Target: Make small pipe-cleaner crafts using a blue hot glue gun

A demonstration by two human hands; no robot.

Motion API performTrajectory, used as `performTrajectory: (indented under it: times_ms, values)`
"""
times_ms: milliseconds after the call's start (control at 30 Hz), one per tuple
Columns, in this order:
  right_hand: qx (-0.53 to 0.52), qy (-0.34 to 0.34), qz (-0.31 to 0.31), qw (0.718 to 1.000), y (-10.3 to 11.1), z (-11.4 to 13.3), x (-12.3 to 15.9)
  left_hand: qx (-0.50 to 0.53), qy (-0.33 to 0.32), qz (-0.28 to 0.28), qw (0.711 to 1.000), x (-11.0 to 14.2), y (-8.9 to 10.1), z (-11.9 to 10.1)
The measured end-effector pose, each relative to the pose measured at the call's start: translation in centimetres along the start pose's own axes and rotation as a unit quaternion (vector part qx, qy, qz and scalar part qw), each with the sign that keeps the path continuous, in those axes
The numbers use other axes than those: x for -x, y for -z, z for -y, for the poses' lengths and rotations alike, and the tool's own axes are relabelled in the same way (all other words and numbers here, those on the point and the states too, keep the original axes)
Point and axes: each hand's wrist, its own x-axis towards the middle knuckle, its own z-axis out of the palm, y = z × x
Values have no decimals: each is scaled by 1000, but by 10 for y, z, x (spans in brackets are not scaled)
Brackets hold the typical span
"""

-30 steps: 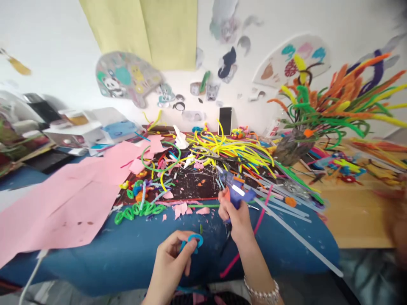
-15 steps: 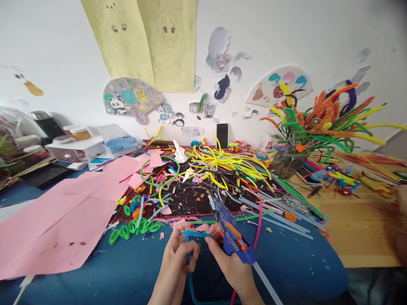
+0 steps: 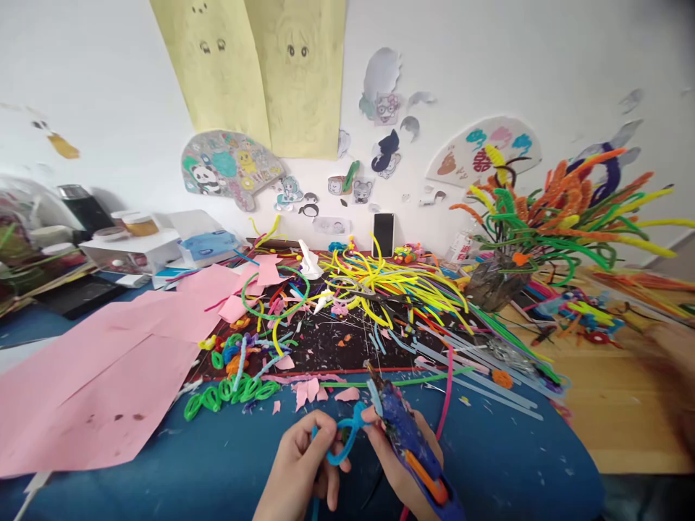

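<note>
My left hand (image 3: 296,467) is closed around a blue pipe cleaner (image 3: 346,438) bent into a loop, low in the middle of the view. My right hand (image 3: 394,470) grips a blue glue gun (image 3: 407,441) with an orange trigger, its nozzle pointing up and away, right beside the loop. The fingers of both hands meet at the loop. A clear glue stick sticks out of the gun's back end. Both hands hover over the blue table cover (image 3: 163,470).
Large pink paper sheets (image 3: 92,383) lie at left. A black mat (image 3: 337,336) holds scraps, green loops (image 3: 228,391) and yellow pipe cleaners (image 3: 391,278). A vase of pipe cleaners (image 3: 548,217) stands at right. A phone (image 3: 383,233) leans on the wall. Another person's blurred hand (image 3: 673,369) is at right.
My right hand brought the glue gun back from the mat to the blue loop in my left hand. The view tilted upward, showing more of the wall.
</note>
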Motion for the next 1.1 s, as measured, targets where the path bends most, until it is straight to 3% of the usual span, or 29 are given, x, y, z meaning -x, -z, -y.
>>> performTrajectory:
  times_ms: [133,233,333,467,700,900,1100]
  values:
    - [-4,-5,5,1000,2,6,2,-72,-132,-132,980,0,2,-1]
    - [6,-58,-62,996,2,9,9,-171,-243,-250,921,-1,0,-2]
    - [25,-68,-65,995,1,13,9,-219,-289,-310,879,-4,-2,0]
    - [7,-41,-2,999,1,19,0,-246,-323,-342,847,-7,-5,4]
    - [35,-89,-23,995,-5,15,6,-335,-349,-386,785,-7,-2,8]
    - [75,-89,-49,992,-9,9,14,-368,-350,-407,759,-7,2,14]
    - [76,-56,-19,995,-8,13,8,-372,-360,-409,751,-5,4,17]
